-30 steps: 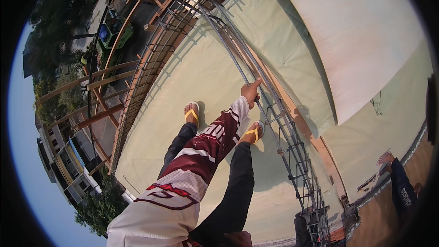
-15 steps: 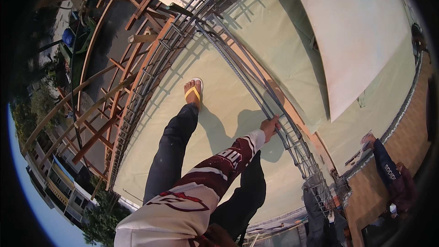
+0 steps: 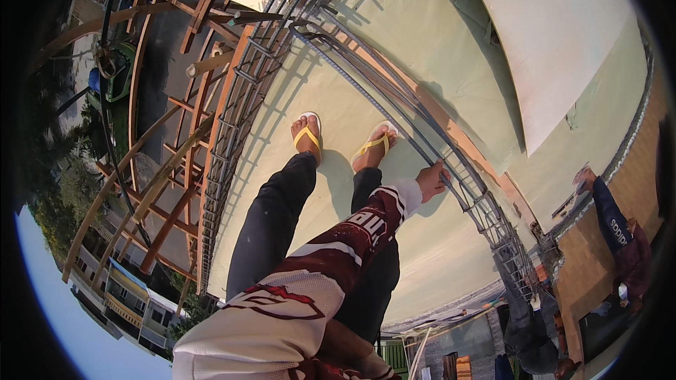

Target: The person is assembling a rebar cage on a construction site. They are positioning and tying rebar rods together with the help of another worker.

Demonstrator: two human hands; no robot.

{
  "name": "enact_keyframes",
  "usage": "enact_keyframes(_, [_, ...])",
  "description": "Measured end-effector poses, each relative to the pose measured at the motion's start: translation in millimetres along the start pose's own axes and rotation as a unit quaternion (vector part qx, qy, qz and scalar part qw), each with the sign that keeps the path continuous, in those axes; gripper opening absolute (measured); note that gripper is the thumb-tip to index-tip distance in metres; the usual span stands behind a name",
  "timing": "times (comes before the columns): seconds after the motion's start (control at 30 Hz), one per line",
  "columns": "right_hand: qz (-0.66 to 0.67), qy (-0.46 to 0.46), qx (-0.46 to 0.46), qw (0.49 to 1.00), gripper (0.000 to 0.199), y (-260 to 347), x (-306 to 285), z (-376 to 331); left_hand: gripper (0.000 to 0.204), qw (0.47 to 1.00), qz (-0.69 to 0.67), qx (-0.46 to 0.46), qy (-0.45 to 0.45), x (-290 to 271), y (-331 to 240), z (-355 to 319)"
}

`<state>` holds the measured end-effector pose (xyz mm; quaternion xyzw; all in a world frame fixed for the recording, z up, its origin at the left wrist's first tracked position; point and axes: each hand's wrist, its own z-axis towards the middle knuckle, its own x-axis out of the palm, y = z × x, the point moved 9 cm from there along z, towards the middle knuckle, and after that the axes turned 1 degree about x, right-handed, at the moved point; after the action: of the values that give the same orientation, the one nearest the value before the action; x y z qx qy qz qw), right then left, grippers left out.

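Observation:
My right hand [image 3: 431, 181] reaches out from a maroon and white sleeve and closes around a long steel bar of the rebar cage [image 3: 394, 109]. The cage lies along the pale green slab [image 3: 394, 35] and runs from the top centre down to the lower right. My two feet in yellow flip-flops [image 3: 308, 135] stand side by side just left of the cage, with the hand close to the right foot. My left hand is out of view.
A second rebar cage [image 3: 236, 109] lines the slab's left edge, with wooden scaffolding [image 3: 165, 190] and a drop beyond it. A large white sheet [image 3: 563, 42] lies at the upper right. Two other people [image 3: 620, 232] are at the right and lower right.
My feet have come together beside the cage. My right hand has stayed on the bars while my body and view shifted along the slab.

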<state>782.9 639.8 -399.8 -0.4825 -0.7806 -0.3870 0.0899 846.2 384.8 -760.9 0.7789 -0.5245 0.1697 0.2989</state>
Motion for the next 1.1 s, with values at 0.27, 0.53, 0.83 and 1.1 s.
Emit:
enact_keyframes(0.27, [-0.307,-0.514,-0.208,0.773,0.043,15,-419,34,0.030,0.980,0.016,0.152,0.129,10,-16,-9])
enact_keyframes(0.53, [-0.250,-0.388,-0.014,0.887,0.059,-3,-517,192,0.039,0.932,0.173,0.224,0.229,16,-37,-20])
enact_keyframes(0.83, [-0.220,-0.474,-0.020,0.852,0.052,2,-514,182,0.079,0.912,0.355,0.127,-0.165,-139,-249,-112])
enact_keyframes(1.1, [-0.243,-0.437,-0.059,0.864,0.050,3,-483,198,0.040,0.956,0.069,0.284,0.029,-163,-342,-100])
